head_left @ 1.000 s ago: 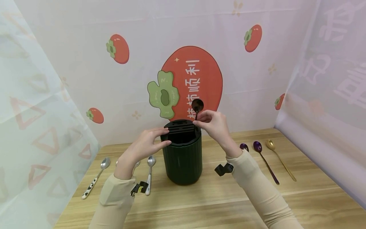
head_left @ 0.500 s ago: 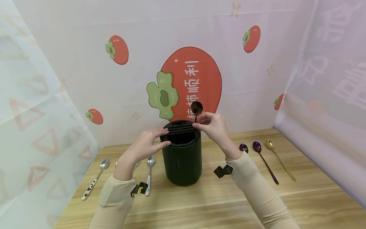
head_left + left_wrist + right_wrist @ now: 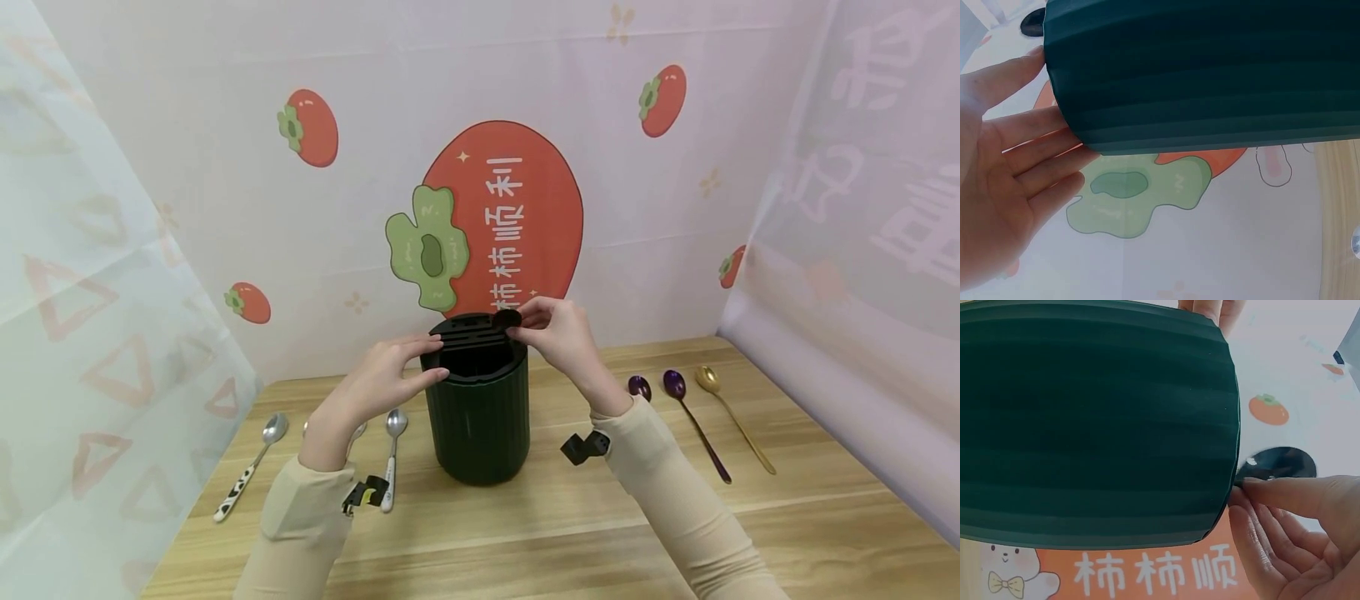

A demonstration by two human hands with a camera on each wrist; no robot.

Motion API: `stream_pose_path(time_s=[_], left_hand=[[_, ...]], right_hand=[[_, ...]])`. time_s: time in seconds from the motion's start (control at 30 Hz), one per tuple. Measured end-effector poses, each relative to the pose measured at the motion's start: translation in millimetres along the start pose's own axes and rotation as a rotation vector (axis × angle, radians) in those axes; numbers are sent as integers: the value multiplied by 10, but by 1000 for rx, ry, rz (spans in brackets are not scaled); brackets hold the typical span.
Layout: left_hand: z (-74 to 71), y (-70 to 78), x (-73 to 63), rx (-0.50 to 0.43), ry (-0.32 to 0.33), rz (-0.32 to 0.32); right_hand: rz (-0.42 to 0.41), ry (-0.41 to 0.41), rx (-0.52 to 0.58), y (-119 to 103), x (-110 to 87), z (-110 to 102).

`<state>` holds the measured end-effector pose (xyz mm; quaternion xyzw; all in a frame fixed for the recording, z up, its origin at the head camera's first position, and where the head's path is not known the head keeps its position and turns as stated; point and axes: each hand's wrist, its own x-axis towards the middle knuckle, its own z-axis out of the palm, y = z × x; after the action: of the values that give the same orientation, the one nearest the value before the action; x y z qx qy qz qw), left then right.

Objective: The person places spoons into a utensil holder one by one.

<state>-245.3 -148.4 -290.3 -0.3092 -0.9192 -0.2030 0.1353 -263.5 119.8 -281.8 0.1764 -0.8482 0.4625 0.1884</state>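
A dark green ribbed utensil holder (image 3: pixel 480 433) with a slotted black top stands upright on the table. My left hand (image 3: pixel 381 375) rests against the left of its rim, thumb and fingers fairly straight; in the left wrist view the fingers (image 3: pixel 1041 147) touch the rim's edge. At the right rear of the rim, my right hand (image 3: pixel 558 333) pinches a dark, shiny spoon (image 3: pixel 507 318) between thumb and fingers. In the right wrist view the spoon's bowl (image 3: pixel 1280 464) sticks out just above the rim; its handle is hidden inside the holder.
Left of the holder lie a silver spoon with a cow-patterned handle (image 3: pixel 255 467) and a white-handled spoon (image 3: pixel 393 458), with more partly behind the left wrist. On the right lie a purple spoon (image 3: pixel 697 425), a gold spoon (image 3: pixel 738 421) and a partly covered purple spoon (image 3: pixel 639 386).
The dark spoon has gone down into the holder, its bowl dropping from well above the rim to close over it. My right hand lowered slightly; the left hand stayed put.
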Motion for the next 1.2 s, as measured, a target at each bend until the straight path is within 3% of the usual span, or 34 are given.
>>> stream_pose_path(time_s=[0.13,0.23,0.57,0.73,1.2], left_hand=[[5,7,-2,-2,-1,-2],[6,12,-3,-8,-4,-6],[8,10,-6,-20,6,0],[20,-4,-3,-20,17,16],[29,-17,-3,-24,23,12]], right_hand=[[15,-71,66,35,-35,-72],[31,-80,92,70,-67,-168],[79,-8,7,261,-110,-356],[95,-9,-62,376,-136,-377],[160,-33,-87,787,-195,-361]])
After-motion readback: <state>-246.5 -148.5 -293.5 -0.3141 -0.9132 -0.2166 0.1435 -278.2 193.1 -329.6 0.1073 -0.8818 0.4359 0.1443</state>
